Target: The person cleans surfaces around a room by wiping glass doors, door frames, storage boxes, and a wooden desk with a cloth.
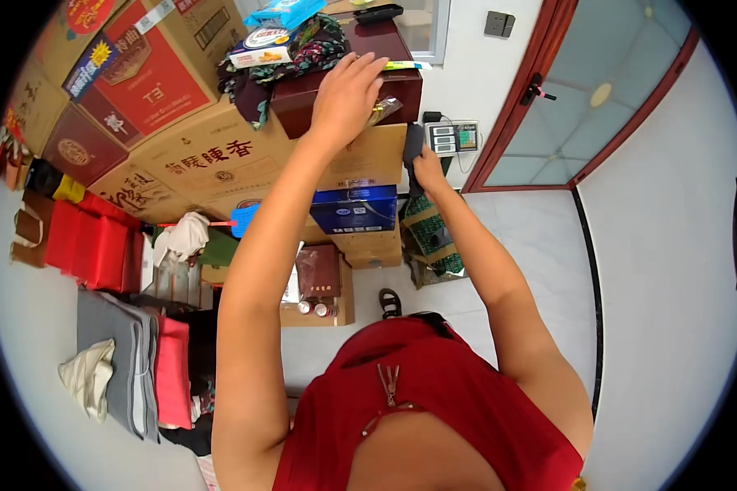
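Note:
My left hand (pixel 345 100) lies over the front edge of a dark red box (pixel 295 106), its fingers stretched out. Close to those fingertips is a thin yellow-green packet or strip (pixel 405 65). Below the palm, a shiny clear and gold wrapper (pixel 385 108) shows against the box's front. My right hand (pixel 428 170) is closed around a dark grey cloth (pixel 414 147) at the right side of the stack. Patterned dark fabric (pixel 327 45) and a white and blue snack box (pixel 262 47) lie on top, left of my left hand.
Large cardboard cartons (pixel 213 168) are stacked on the left. A blue box (pixel 356 211) sits below my left hand. Beside my right hand are a device with a display (pixel 465 137) and a green woven bag (pixel 434 241). A red-framed glass door (pixel 606 90) stands at right.

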{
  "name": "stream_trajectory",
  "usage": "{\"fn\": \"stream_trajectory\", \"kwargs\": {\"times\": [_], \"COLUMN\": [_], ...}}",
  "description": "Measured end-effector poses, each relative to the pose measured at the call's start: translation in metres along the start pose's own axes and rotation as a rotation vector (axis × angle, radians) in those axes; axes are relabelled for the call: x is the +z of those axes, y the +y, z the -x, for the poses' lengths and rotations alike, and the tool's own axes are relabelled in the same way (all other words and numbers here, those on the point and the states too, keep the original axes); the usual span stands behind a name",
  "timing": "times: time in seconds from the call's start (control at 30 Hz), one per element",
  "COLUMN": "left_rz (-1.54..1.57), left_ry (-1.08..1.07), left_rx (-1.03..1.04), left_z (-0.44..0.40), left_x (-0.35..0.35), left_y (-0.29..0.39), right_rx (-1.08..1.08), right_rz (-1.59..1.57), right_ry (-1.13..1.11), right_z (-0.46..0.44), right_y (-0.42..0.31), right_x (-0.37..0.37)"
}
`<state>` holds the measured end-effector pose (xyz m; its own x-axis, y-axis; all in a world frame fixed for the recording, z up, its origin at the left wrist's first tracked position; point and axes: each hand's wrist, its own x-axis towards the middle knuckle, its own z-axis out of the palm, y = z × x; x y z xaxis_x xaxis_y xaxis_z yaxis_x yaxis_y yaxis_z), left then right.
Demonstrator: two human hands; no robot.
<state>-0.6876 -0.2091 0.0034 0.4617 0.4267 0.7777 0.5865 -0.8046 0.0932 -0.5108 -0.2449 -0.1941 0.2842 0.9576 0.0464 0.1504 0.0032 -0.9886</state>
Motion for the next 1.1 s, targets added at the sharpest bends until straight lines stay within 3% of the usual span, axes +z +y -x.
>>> {"fn": "stream_trajectory", "kwargs": {"times": [0.1, 0.2, 0.33, 0.43, 0.53, 0.67, 0.9, 1.1], "left_rz": [-0.061, 0.058, 0.020, 0.134, 0.183, 0.175, -0.007, -0.035], "left_ry": [-0.041, -0.221, -0.070, 0.064, -0.133, -0.351, -0.414, -0.302], "left_rx": [0.115, 0.041, 0.137, 0.182, 0.149, 0.053, 0.043, 0.033], "left_z": [-0.017, -0.035, -0.024, 0.025, 0.119, 0.227, 0.296, 0.301], "left_x": [0.034, 0.029, 0.011, -0.023, -0.032, -0.002, 0.071, 0.068], "left_y": [-0.015, -0.016, -0.008, 0.006, -0.011, -0.070, -0.145, -0.138], "right_rx": [0.048, 0.137, 0.326, 0.370, 0.404, 0.495, 0.576, 0.525], "right_rz": [-0.136, -0.138, -0.199, -0.182, -0.335, -0.297, -0.394, -0.420], "right_ry": [0.002, -0.057, -0.060, 0.011, 0.140, 0.332, 0.542, 0.572], "right_z": [0.006, 0.001, 0.005, 0.021, 0.056, 0.120, 0.210, 0.230], "right_y": [-0.012, 0.013, 0.046, 0.071, 0.107, 0.167, 0.130, 0.097], "right_x": [0.001, 0.000, 0.002, -0.008, -0.022, -0.050, -0.036, -0.029]}}
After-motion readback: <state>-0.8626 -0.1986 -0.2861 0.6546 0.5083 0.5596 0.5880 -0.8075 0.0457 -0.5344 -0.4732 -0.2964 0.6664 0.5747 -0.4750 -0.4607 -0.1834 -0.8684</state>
